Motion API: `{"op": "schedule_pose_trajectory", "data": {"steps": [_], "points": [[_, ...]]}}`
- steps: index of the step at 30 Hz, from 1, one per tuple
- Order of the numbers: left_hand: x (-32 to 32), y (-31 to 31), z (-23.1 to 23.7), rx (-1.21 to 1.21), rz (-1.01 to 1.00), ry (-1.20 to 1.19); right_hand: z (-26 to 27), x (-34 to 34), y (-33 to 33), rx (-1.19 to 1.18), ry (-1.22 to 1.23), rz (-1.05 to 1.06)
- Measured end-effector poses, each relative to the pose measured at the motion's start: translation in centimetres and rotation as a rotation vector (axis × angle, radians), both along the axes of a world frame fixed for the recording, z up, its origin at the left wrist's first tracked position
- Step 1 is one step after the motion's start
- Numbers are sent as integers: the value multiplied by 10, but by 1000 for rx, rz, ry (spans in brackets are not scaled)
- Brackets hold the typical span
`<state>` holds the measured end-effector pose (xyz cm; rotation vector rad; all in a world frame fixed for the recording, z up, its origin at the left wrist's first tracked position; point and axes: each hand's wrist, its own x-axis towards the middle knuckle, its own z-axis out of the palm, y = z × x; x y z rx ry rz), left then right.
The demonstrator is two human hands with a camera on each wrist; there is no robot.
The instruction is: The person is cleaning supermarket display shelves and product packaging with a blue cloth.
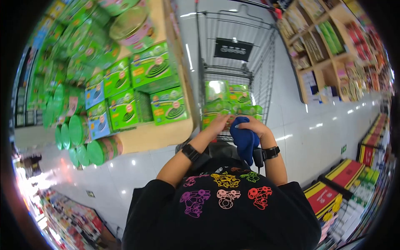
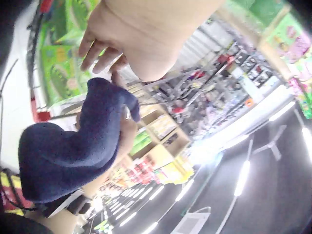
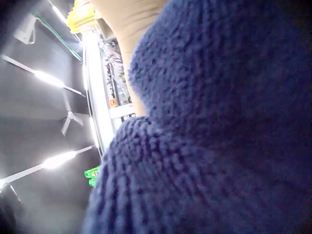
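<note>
A dark blue knitted cloth (image 1: 243, 139) hangs in folds from my right hand (image 1: 255, 126), which grips it near its upper end. In the right wrist view the ribbed cloth (image 3: 209, 122) fills most of the picture and hides the fingers. My left hand (image 1: 222, 122) is beside it, fingers loosely extended and holding nothing; in the left wrist view the left hand's fingertips are close to the top of the cloth (image 2: 83, 146). Just beyond both hands, several green mosquito coil boxes (image 1: 239, 95) lie in a shopping cart (image 1: 261, 66).
To the left, a wooden display stand (image 1: 156, 137) holds more green coil boxes (image 1: 168, 106) and green-lidded tubs (image 1: 96, 152). At the right stands a wooden shelf (image 1: 323, 71) of packaged goods. Red-and-yellow display stacks (image 1: 346, 173) line the lower right of the tiled floor (image 1: 287, 121).
</note>
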<state>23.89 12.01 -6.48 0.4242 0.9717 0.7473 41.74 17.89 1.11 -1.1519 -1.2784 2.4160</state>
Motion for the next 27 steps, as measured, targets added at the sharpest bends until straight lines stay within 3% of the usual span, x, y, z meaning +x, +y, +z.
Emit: {"op": "schedule_pose_trajectory", "data": {"steps": [2,4,6,9,12,13,16,20,23,27], "points": [[-46,-16,38,138,303,380,-3,-42,6,-121,10,25],[-98,-42,30,154,528,498,-11,-86,4,-131,45,13],[-143,-75,25,-9,587,829,-25,-126,3,-35,-40,108],[-175,-117,14,-223,797,721,-23,-177,-4,122,-242,170],[-190,-129,11,-414,768,851,-34,-212,-13,195,-380,174],[-195,-141,-39,-252,868,942,-41,-219,-18,233,-407,179],[-208,-131,-18,6,594,734,-22,-237,-34,230,-352,121],[-207,-122,-36,88,545,761,-51,-240,-46,240,-351,17],[-206,-129,-60,233,409,1112,-43,-242,-67,251,-406,-74],[-213,-139,-18,115,295,1025,-32,-238,-90,202,-387,-167]]}}
